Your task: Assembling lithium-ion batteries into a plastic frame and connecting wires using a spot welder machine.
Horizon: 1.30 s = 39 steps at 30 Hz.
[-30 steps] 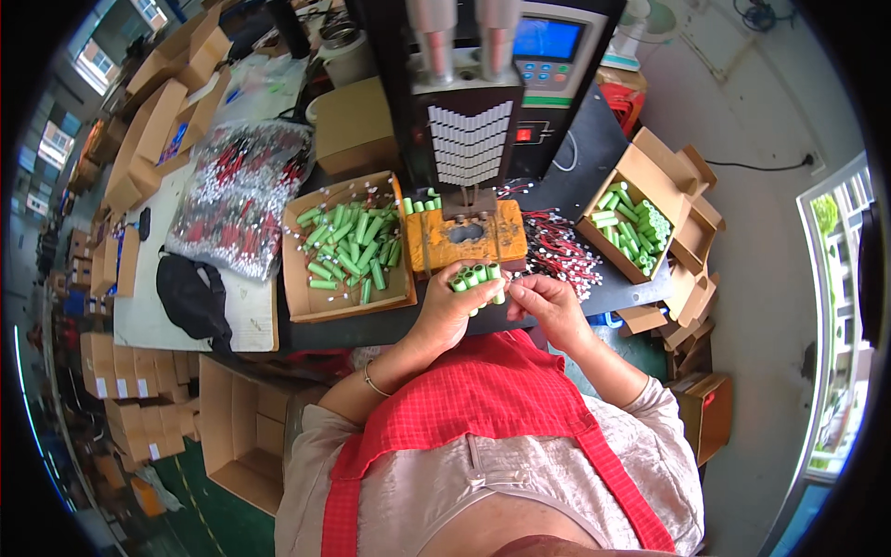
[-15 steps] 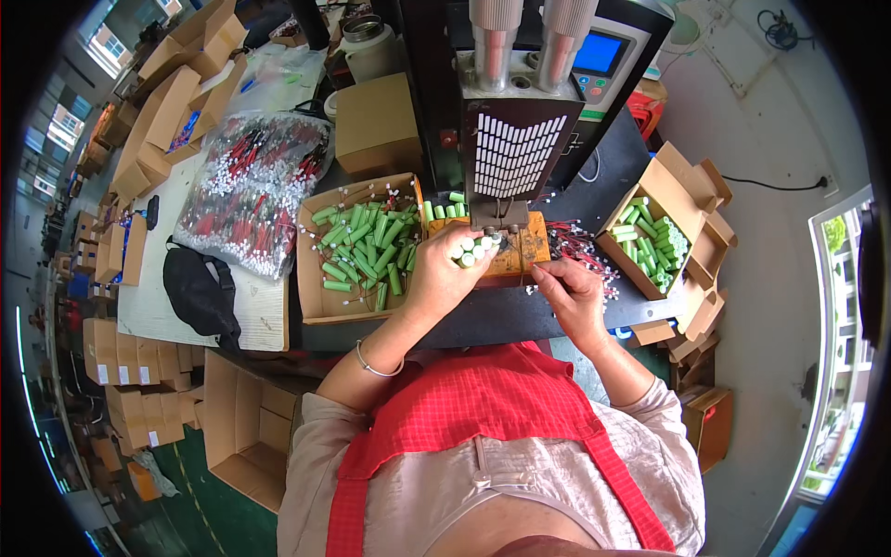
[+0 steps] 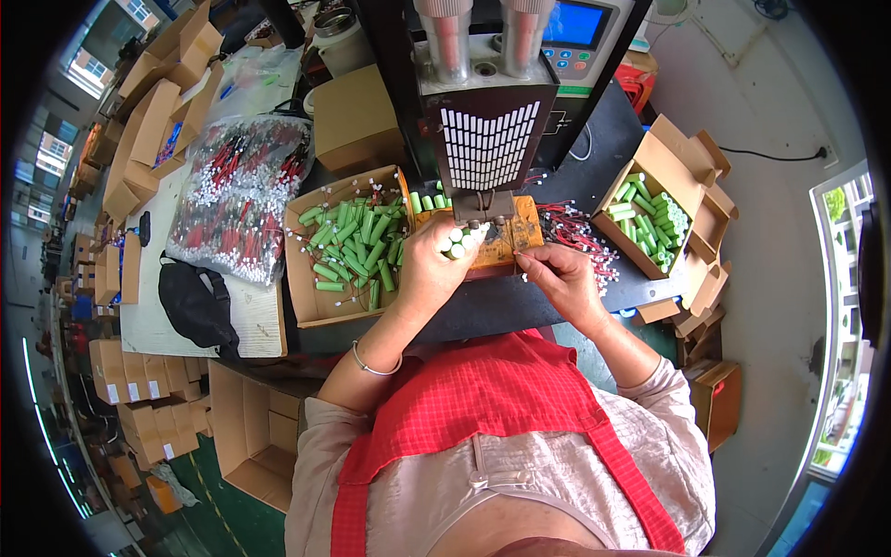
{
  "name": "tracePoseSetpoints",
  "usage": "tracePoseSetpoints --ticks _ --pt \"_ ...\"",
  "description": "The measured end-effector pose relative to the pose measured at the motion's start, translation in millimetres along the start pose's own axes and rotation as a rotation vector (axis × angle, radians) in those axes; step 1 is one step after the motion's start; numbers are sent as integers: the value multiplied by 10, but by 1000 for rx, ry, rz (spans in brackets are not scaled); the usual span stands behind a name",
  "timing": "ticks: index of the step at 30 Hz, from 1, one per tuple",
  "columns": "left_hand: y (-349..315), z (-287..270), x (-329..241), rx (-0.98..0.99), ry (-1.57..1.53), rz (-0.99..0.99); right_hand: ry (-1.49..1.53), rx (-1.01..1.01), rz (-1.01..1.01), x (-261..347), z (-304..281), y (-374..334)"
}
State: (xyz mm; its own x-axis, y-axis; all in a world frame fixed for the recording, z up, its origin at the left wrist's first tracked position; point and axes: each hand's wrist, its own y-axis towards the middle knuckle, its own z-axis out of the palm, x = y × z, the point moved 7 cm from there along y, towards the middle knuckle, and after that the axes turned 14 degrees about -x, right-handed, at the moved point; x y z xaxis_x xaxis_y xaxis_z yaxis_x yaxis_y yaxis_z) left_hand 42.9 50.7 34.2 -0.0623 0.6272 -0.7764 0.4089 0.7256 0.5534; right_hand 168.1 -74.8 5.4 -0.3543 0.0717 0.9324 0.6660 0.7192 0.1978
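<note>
My left hand (image 3: 425, 271) is closed around several green battery cells (image 3: 457, 249), their pale round ends turned toward me. It holds them right under the electrodes of a spot welder (image 3: 490, 139), at the left part of a worn orange-brown block (image 3: 525, 221). Thumb and forefinger of my right hand (image 3: 570, 286) pinch a thin wire lead (image 3: 519, 264) at the block's front right edge; most of the lead is hidden. Loose red and black wire leads (image 3: 574, 232) with white connectors lie just beyond that hand. More green cells stand behind my left hand.
Left of the welder, an open carton (image 3: 295, 292) holds many wired green cells. Another carton (image 3: 650, 148) with green cells sits at the right. Farther left are a bag of wire leads (image 3: 237, 200), a black pouch (image 3: 197, 302) and a closed brown box (image 3: 357, 116).
The whole view has shifted slightly, so the welder appears farther left and higher. Both hands keep their grips and stay at the block, my right hand slightly nearer the electrodes.
</note>
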Motion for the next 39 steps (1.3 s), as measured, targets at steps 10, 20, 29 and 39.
tracePoseSetpoints --ticks 10,20,29,39 --pt "-797 72 150 80 -1042 -1222 -29 43 -143 262 -20 66" --pt "-1241 455 138 391 -1460 -1551 95 456 -456 790 130 -329" --pt "-729 15 168 149 -1031 -1011 191 326 104 550 24 -200" --pt "-51 -56 72 -8 -57 2 64 149 67 260 177 150"
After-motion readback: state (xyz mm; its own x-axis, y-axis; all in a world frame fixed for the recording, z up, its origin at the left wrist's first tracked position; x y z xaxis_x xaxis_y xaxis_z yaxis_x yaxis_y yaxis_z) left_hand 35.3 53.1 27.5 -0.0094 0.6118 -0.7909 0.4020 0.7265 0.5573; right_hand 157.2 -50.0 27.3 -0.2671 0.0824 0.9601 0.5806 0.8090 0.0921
